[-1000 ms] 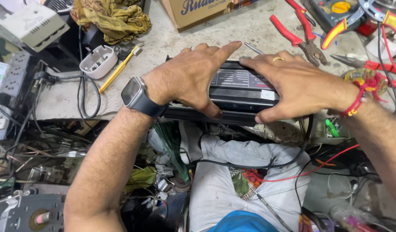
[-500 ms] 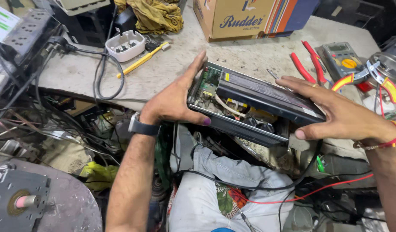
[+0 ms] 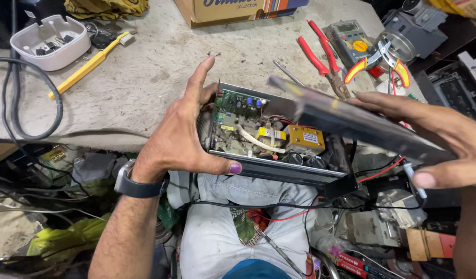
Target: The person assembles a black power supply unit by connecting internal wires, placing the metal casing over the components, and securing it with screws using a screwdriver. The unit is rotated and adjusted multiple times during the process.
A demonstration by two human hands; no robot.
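Your left hand (image 3: 181, 137) grips the left end of an open metal electronics chassis (image 3: 279, 170), thumb hooked under its near wall and fingers spread up over the far corner, so the box is held tilted at the edge of the workbench (image 3: 145, 77), partly over your lap. Inside it you can see a green circuit board (image 3: 237, 102) at the left rear, a yellow-wrapped transformer (image 3: 304, 138) near the middle, a white sleeved wire (image 3: 251, 138) curving across the front, and a row of dark capacitors along the near wall. Your right hand (image 3: 444, 142) pinches the dark metal cover (image 3: 351, 121), fingers flat on top and thumb beneath, holding it lifted and slanted above the right half of the chassis; its left end is blurred, so whether it touches the box there is hard to tell. On the bench behind the cover lie red-handled pliers (image 3: 320, 51), a thin screwdriver (image 3: 287, 72), a multimeter (image 3: 351, 41) and a red-and-yellow clamp tool (image 3: 377, 62). Farther left sit a yellow-handled tool (image 3: 88, 64), a white plastic tray (image 3: 49, 44) and a looping black cable (image 3: 31, 113), with a cardboard box (image 3: 232, 10) at the back. A dark smartwatch (image 3: 137, 183) bands your left wrist
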